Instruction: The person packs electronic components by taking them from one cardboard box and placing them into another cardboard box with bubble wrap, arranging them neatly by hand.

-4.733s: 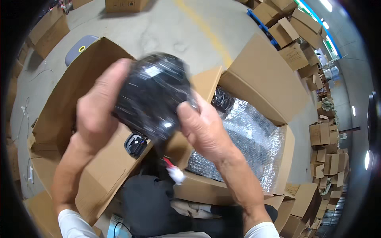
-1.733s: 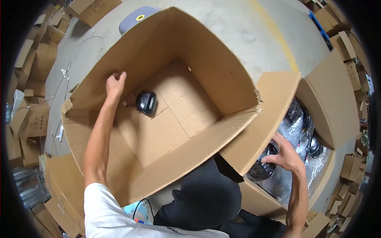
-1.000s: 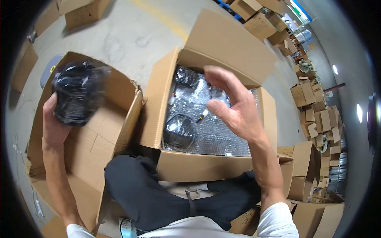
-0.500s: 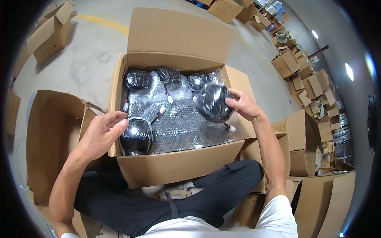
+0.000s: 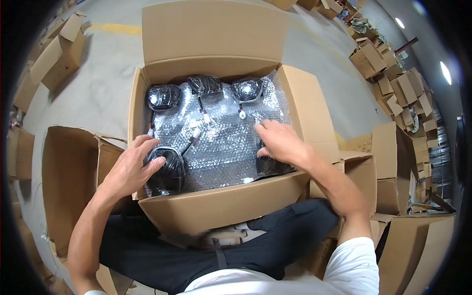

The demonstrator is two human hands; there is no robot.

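Observation:
In front of me stands an open cardboard box (image 5: 221, 201), lined with bubble wrap (image 5: 216, 152). My right hand (image 5: 280, 142) is down at its near right corner, fingers curled over a plastic-wrapped black rounded unit (image 5: 270, 166), mostly hidden beneath the hand. At the near left corner my left hand (image 5: 132, 164) has its fingers apart, thumb lying over another wrapped black unit (image 5: 167, 177) whose wire ends in a white connector (image 5: 196, 133). Three similar units line the far side: the left unit (image 5: 163, 97), the middle unit (image 5: 204, 84) and the right unit (image 5: 247, 90).
An open carton (image 5: 69, 182) stands close on my left. More cartons (image 5: 408, 250) crowd my right side. The box's far flap (image 5: 211, 29) stands up and its right flap (image 5: 312, 108) leans outward. Piled boxes (image 5: 400, 93) run along the far right.
My right hand has lowered the black unit from above the bubble wrap into the box's near right corner. My left hand stays by the near left unit. The view has shifted slightly.

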